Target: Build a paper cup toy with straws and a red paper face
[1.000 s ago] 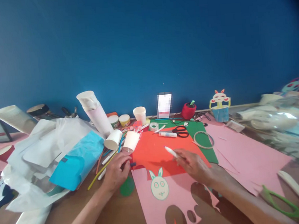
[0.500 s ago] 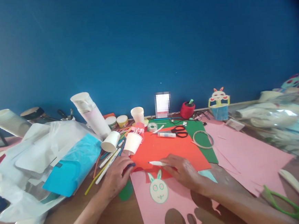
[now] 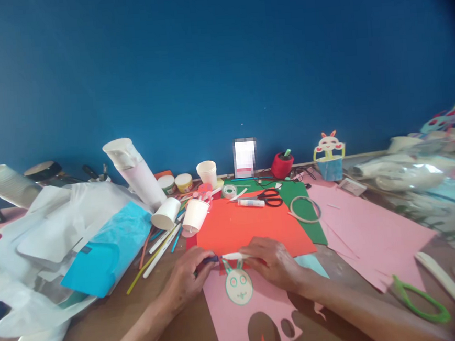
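My left hand (image 3: 193,269) is closed on a dark blue marker cap (image 3: 211,259), which points to the right. Between the fingers of my right hand (image 3: 269,259) is a white marker (image 3: 232,255), its tip end toward the cap. Cap and marker meet end to end or nearly so; I cannot tell if they touch. Just below them lies a paper bunny face (image 3: 239,289) with green outlines, on pink paper (image 3: 228,328) that has holes cut in it. Orange paper (image 3: 251,226) spreads behind both hands.
Paper cups (image 3: 195,215), several markers (image 3: 161,252), a glue stick (image 3: 251,203) and black scissors (image 3: 273,198) lie beyond my hands. Plastic bags (image 3: 77,219) are heaped at left. Rightward are a tape ring (image 3: 305,209), pink paper (image 3: 366,233) and a green loop (image 3: 419,305).
My left hand has moved right and my right hand slightly left and down, bringing the cap and marker together above the bunny face. The view has shifted slightly.
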### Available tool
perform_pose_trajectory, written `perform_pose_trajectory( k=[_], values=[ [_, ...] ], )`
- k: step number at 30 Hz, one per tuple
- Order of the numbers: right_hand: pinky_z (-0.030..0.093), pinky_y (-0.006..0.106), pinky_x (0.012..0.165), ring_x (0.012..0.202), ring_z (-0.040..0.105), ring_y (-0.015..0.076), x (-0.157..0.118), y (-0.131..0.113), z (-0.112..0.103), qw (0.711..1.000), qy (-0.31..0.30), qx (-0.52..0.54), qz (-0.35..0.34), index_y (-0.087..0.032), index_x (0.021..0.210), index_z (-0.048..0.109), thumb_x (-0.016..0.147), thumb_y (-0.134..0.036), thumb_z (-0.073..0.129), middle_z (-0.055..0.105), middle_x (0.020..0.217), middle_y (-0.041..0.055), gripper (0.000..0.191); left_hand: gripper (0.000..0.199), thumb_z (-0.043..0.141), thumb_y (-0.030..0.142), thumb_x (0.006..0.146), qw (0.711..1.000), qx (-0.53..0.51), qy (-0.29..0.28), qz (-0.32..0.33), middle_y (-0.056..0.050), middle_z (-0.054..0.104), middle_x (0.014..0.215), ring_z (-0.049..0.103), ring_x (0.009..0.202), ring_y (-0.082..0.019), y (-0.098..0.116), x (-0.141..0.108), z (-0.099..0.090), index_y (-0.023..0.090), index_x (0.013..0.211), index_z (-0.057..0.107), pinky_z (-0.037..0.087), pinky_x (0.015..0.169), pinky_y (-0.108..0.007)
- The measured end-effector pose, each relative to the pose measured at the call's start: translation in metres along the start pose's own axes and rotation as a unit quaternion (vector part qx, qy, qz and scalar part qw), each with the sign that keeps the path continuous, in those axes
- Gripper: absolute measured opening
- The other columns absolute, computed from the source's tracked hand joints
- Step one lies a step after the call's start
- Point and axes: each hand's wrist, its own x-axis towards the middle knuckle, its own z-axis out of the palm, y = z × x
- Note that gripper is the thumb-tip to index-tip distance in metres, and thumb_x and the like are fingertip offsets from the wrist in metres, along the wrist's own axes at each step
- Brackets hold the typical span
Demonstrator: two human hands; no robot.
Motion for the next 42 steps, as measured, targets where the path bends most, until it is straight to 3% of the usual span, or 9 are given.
perform_pose_trajectory(
  k=[9, 17, 28, 34, 40, 42],
  values=[
    [0.037, 0.025, 0.061, 0.071, 0.053, 0.0139, 0.0, -0.002, -0.001, 0.999, -0.017, -0.038, -0.025, -0.023, 0.099, 0.06, 0.084, -0.027, 0.048, 0.059, 0.077, 0.0036, 0.02, 0.018, 0.048, 0.023, 0.08, 1.0, 0.011, 0.0, -0.001, -0.004, 0.063, 0.079, 0.056, 0.068, -0.013, 0.0, -0.003, 0.007, 0.02, 0.092, 0.061, 0.044, 0.062, -0.023],
    [0.037, 0.024, 0.06, 0.069, 0.052, 0.013, 0.002, -0.01, -0.006, 0.996, -0.046, -0.06, -0.052, -0.023, 0.099, 0.06, 0.085, -0.026, 0.045, 0.057, 0.074, 0.0031, 0.02, 0.019, 0.047, 0.02, 0.082, 0.999, 0.003, -0.025, 0.026, -0.006, 0.064, 0.084, 0.057, 0.074, -0.014, 0.009, -0.001, 0.009, 0.019, 0.094, 0.061, 0.044, 0.064, -0.025],
    [0.04, 0.022, 0.061, 0.07, 0.051, 0.0126, -0.002, -0.009, 0.0, 0.995, -0.037, -0.041, -0.081, -0.02, 0.101, 0.059, 0.086, -0.02, 0.043, 0.056, 0.074, 0.0045, 0.022, 0.013, 0.049, 0.022, 0.081, 0.992, -0.116, -0.04, -0.023, -0.005, 0.061, 0.078, 0.056, 0.073, -0.014, 0.01, -0.001, 0.02, 0.018, 0.083, 0.061, 0.045, 0.067, -0.026],
    [0.038, 0.024, 0.059, 0.068, 0.049, 0.0132, -0.006, -0.009, 0.001, 0.99, -0.05, -0.065, -0.113, -0.023, 0.105, 0.057, 0.085, -0.016, 0.042, 0.056, 0.075, 0.0037, 0.026, 0.012, 0.049, 0.021, 0.08, 0.992, -0.116, -0.052, 0.01, -0.004, 0.061, 0.072, 0.055, 0.07, -0.014, 0.015, 0.0, 0.02, 0.017, 0.079, 0.061, 0.044, 0.063, -0.025],
    [0.042, 0.026, 0.069, 0.081, 0.054, 0.0156, -0.002, -0.01, -0.002, 0.999, -0.031, 0.01, -0.039, -0.02, 0.106, 0.054, 0.084, -0.027, 0.048, 0.059, 0.089, 0.0064, 0.025, 0.014, 0.048, 0.021, 0.081, 0.997, -0.07, -0.036, -0.023, -0.003, 0.062, 0.077, 0.056, 0.07, -0.013, 0.013, 0.002, 0.013, 0.019, 0.085, 0.061, 0.044, 0.063, -0.024],
    [0.042, 0.03, 0.074, 0.087, 0.053, 0.0176, 0.0, -0.007, -0.003, 1.0, 0.0, 0.006, -0.006, -0.019, 0.107, 0.053, 0.081, -0.033, 0.052, 0.059, 0.095, 0.0077, 0.03, 0.013, 0.049, 0.022, 0.08, 0.999, -0.027, 0.014, -0.024, -0.004, 0.062, 0.079, 0.057, 0.07, -0.013, 0.004, 0.002, 0.006, 0.018, 0.086, 0.06, 0.044, 0.063, -0.024]
  ],
)
